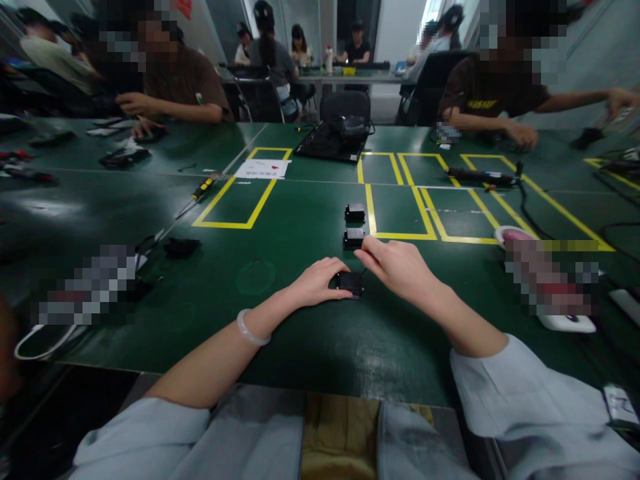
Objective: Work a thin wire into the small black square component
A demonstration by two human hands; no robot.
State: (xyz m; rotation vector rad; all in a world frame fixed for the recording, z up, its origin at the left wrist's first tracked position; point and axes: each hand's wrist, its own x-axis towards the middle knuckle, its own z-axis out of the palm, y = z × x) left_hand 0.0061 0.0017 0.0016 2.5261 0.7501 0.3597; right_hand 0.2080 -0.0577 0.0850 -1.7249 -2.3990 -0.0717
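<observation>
My left hand (319, 282) and my right hand (397, 264) meet over a small black box-shaped part (349, 283) lying on the green table (280, 333). The left fingers curl round its left side; the right fingers pinch its top right corner. Both hands are closed on it. A pale bangle (251, 329) sits on my left wrist. Two more of the same black parts (354, 238) (355, 213) lie in a line just beyond, the nearer one close to my right fingertips.
Yellow tape rectangles (235, 223) mark the table. A black tray with a device (334, 140), a paper sheet (263, 169), a screwdriver (203, 189), a black tool with cable (483, 177) and a pink-and-white dish (513, 235) lie around. Other people sit along the far side.
</observation>
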